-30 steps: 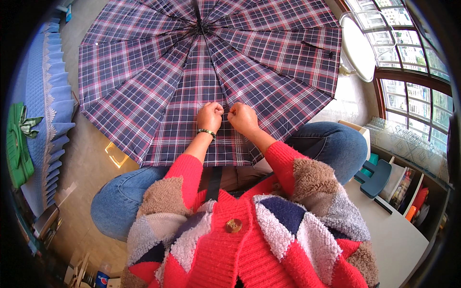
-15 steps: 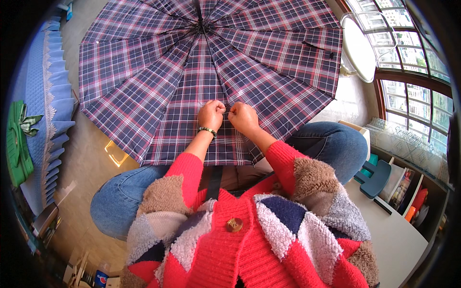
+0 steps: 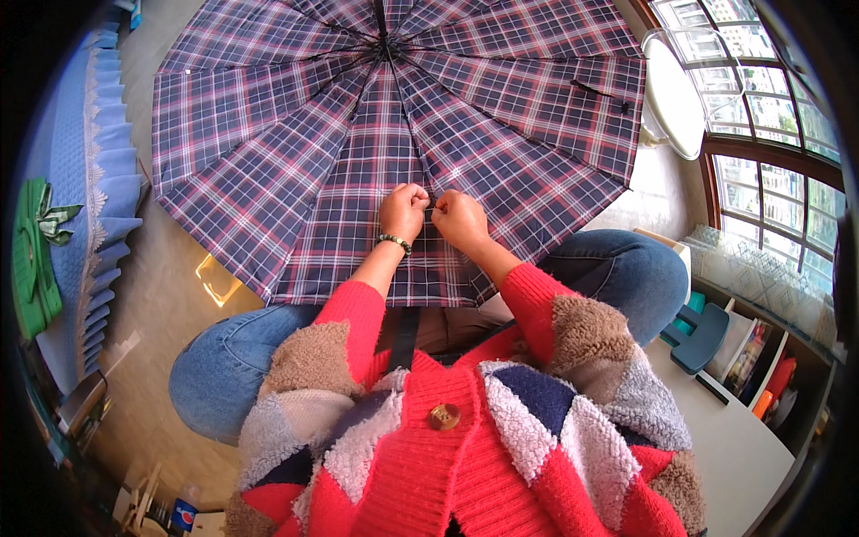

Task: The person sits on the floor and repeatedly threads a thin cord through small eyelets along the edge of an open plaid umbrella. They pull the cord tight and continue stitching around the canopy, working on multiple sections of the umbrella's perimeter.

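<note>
An open plaid umbrella (image 3: 304,148), navy with red and white lines, spreads in front of me with its inner side and dark ribs showing. Its shaft (image 3: 380,16) rises from the hub at the top of the view. Both my hands meet over the near panels, beside a thin rib (image 3: 417,148). My left hand (image 3: 403,213), with a beaded bracelet at the wrist, is closed with the fingertips pinched. My right hand (image 3: 461,220) is closed likewise, its fingertips a small gap away from the left ones. Whatever they pinch at the rib is too small to make out.
My bent knees in jeans (image 3: 617,273) flank the umbrella's near edge. At left is a bed with a blue ruffled cover (image 3: 103,197) and a green bag (image 3: 34,259). A white chair (image 3: 676,98) stands by the window; an open drawer (image 3: 761,358) lies at right.
The whole view has shifted slightly, so the umbrella and hands sit a little further right. Both hands keep nearly the same closed pose at the rib.
</note>
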Motion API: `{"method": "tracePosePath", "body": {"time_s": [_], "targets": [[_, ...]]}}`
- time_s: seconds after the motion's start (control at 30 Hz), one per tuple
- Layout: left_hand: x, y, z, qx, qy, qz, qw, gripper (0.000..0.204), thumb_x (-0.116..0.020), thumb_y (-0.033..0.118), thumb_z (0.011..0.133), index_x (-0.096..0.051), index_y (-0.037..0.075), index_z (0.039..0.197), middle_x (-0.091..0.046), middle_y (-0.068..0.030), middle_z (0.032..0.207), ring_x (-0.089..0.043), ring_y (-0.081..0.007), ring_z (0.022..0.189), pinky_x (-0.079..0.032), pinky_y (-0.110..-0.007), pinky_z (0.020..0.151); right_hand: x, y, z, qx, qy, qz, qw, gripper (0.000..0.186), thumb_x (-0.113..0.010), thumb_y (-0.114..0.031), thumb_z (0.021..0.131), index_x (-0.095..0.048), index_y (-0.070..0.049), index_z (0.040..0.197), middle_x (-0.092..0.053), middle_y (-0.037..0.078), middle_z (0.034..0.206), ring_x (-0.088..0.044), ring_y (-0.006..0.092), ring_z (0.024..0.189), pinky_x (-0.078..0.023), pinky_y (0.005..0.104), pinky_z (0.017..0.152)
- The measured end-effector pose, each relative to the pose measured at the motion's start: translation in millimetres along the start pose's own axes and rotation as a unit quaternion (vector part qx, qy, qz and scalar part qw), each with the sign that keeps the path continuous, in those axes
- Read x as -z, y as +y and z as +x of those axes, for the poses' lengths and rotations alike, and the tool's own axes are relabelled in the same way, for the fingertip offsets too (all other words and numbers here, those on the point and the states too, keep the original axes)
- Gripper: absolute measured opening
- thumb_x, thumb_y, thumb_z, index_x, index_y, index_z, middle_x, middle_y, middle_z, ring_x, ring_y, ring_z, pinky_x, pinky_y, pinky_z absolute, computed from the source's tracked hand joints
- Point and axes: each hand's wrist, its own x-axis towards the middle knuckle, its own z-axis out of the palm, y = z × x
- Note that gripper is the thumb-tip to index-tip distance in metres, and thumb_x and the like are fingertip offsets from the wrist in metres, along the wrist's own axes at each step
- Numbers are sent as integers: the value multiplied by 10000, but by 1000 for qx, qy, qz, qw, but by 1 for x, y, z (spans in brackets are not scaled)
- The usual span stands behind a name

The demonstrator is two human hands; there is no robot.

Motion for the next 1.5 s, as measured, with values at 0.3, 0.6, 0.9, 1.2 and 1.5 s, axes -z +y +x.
{"method": "tracePosePath", "body": {"time_s": [0.3, 0.6, 0.9, 1.2, 1.5], "targets": [[10, 1, -3, -18, -14, 50, 998, 66, -676, 41, 707, -622, 60, 740, -581, -51, 733, -584, -178, 648, -461, -299, 601, 0, 5, 2, 12, -5, 2, 1000, 143, -620, -158, 694, -649, -24, 738, -638, 160, 686, -632, 325, 679, -498, 407, 634], [22, -11, 4, -56, -38, 134, 989, 59, -680, 80, 706, -627, 81, 733, -601, -50, 745, -595, -198, 667, -472, -327, 622, 0, 6, 2, 3, -11, -6, 1000, 144, -618, -166, 694, -657, -34, 737, -643, 153, 687, -637, 316, 685, -503, 397, 647], [44, 33, 10, 19, 14, 52, 998, 46, -668, 102, 761, -636, 74, 779, -645, -37, 703, -612, -155, 646, -471, -294, 613, 9, 5, -1, 64, -65, -98, 991, 154, -606, -205, 726, -688, -84, 771, -654, 122, 679, -646, 314, 711, -509, 403, 674], [85, 69, 15, 38, 13, -62, 997, 92, -712, 166, 738, -687, 92, 786, -676, -44, 716, -651, -160, 668, -494, -293, 602, 54, -60, 2, 37, -19, 346, 937, 157, -638, -146, 832, -705, -52, 940, -653, 53, 696, -601, 98, 614, -459, 238, 549], [100, 93, -10, -22, 24, -110, 993, 65, -678, 79, 770, -665, 28, 809, -651, -22, 694, -585, -75, 626, -469, -230, 589, 58, -84, -12, -1, -1, 421, 907, 105, -642, -114, 845, -657, -29, 906, -659, 22, 814, -617, 87, 724, -456, 204, 599]]}}
